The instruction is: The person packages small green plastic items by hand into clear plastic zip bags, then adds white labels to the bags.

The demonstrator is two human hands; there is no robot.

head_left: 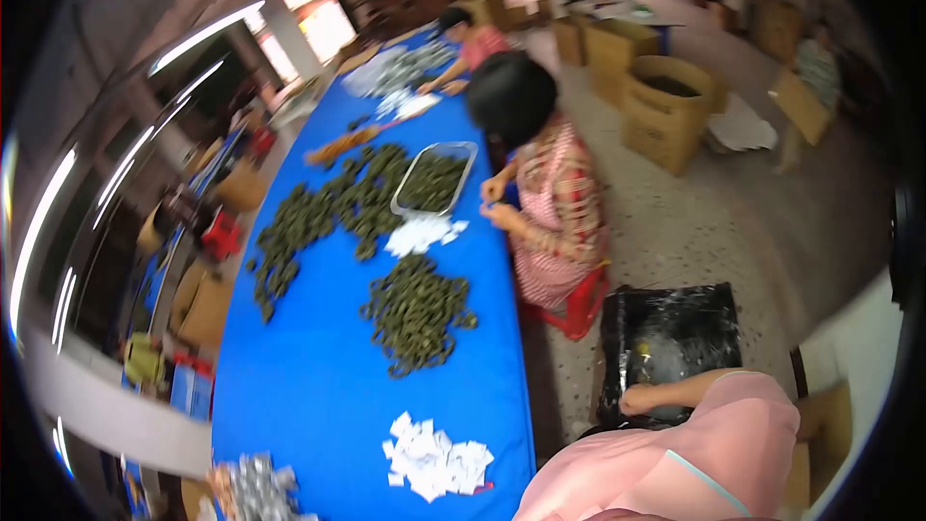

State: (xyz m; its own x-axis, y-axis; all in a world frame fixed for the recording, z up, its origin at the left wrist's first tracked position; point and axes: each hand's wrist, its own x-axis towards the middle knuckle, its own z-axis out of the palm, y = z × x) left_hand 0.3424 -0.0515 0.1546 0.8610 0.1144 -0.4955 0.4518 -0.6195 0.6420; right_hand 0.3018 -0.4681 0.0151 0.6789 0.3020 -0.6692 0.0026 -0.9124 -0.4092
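- Head view: right hand over glossy black plastic bag; I cannot tell its grip.
- Brown cardboard box: printing too blurred to read.

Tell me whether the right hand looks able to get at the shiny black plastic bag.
Probably yes: the right hand appears over the near part of the shiny black plastic bag, with nothing visible blocking the way; whether they touch is unclear.

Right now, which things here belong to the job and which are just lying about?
Likely the job:
shiny black plastic by the right hand
dark green looped pieces on the blue table
small white slips

Apparently lying about:
flat white sheet beside the brown cardboard box
pale blue container
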